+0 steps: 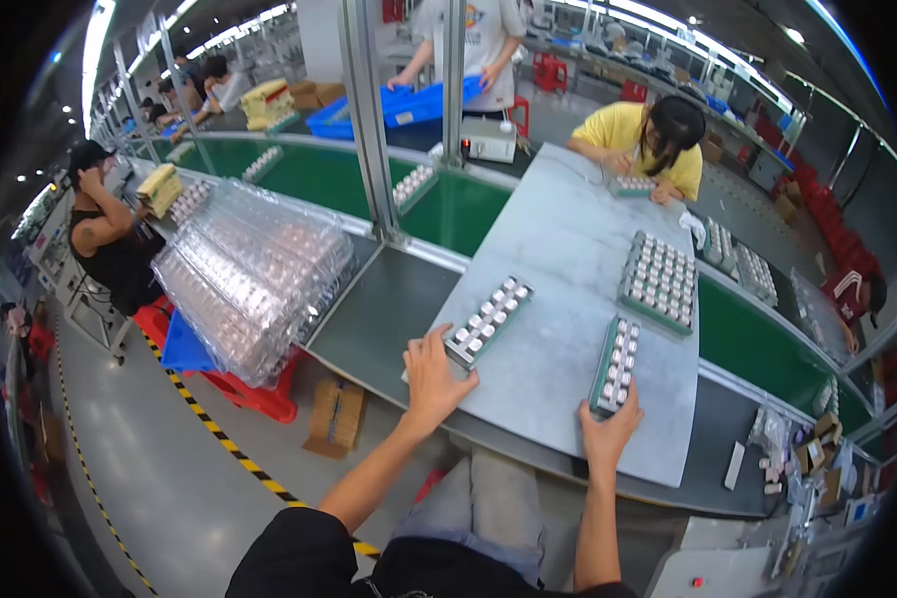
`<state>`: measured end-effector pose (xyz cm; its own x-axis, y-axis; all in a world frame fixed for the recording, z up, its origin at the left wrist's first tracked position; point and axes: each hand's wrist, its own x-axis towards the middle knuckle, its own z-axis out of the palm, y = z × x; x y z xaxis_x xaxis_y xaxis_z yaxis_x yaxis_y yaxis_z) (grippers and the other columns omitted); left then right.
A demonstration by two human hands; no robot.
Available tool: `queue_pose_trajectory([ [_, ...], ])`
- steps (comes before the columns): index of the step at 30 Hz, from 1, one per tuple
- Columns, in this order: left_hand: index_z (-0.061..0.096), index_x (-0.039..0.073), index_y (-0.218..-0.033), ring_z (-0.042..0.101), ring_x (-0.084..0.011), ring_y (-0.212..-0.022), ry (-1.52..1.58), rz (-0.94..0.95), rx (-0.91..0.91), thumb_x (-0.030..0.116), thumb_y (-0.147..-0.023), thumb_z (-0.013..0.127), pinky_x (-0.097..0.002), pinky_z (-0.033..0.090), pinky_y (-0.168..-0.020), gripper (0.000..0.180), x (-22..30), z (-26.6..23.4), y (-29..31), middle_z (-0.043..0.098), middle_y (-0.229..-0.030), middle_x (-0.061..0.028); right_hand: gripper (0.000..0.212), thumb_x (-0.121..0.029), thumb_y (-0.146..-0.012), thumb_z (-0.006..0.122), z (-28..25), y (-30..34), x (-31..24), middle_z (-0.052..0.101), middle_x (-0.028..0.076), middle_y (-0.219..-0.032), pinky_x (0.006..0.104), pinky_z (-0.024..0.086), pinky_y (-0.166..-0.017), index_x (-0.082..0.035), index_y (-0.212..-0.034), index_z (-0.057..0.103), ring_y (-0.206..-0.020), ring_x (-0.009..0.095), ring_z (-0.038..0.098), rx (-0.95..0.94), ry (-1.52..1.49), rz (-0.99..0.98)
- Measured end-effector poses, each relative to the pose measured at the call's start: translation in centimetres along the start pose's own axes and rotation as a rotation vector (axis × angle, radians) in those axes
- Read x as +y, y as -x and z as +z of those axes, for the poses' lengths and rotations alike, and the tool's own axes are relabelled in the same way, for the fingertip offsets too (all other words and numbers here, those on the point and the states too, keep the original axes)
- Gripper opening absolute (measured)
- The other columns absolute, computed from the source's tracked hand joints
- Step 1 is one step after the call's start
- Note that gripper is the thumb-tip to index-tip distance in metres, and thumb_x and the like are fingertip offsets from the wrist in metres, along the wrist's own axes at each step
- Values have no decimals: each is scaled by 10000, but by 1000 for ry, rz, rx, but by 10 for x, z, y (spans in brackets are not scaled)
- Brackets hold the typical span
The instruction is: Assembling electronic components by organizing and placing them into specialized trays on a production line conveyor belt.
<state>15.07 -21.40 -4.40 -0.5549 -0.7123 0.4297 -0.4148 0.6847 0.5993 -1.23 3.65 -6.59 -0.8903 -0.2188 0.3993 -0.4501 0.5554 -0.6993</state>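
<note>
My left hand (434, 381) grips the near end of a narrow green tray (489, 321) filled with small white cylindrical parts in two rows. The tray lies slanted on the grey marbled tabletop (558, 249). At its right, my right hand (611, 427) has thumb and fingers around the near end of a second such tray (616, 365), turned the other way. Just beyond that one, a block of several similar filled trays (660, 282) stands side by side. What the white parts are is too small to tell.
Stacked clear plastic packaging (254, 269) rises at the left. Metal posts (369, 120) stand beyond the table, beside a green conveyor (458, 212). Across the table, a person in yellow (668, 149) handles another tray. A white strip (735, 465) and loose bags lie at the right.
</note>
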Motion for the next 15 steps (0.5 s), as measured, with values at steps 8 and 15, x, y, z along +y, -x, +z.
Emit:
queue_pose_trajectory([
  [8,546,29,-1303,509,-347,-1156,68,11,156,226,-675,825,-461,381,-1002,715,-15,5,25,568,-1189,-143,900,-185,-715,858,45,14,-55,565,276,-1329,519,394,-1054,70,-1466,433,-1190,454,491,41,38,-47],
  [15,546,46,-1392,568,-263,-1102,159,176,79,323,-659,957,-410,375,-992,885,-20,-3,30,631,-1155,-97,900,-187,-703,870,72,39,-97,568,242,-1253,508,424,-988,66,-1452,438,-1108,418,500,-20,-53,-170],
])
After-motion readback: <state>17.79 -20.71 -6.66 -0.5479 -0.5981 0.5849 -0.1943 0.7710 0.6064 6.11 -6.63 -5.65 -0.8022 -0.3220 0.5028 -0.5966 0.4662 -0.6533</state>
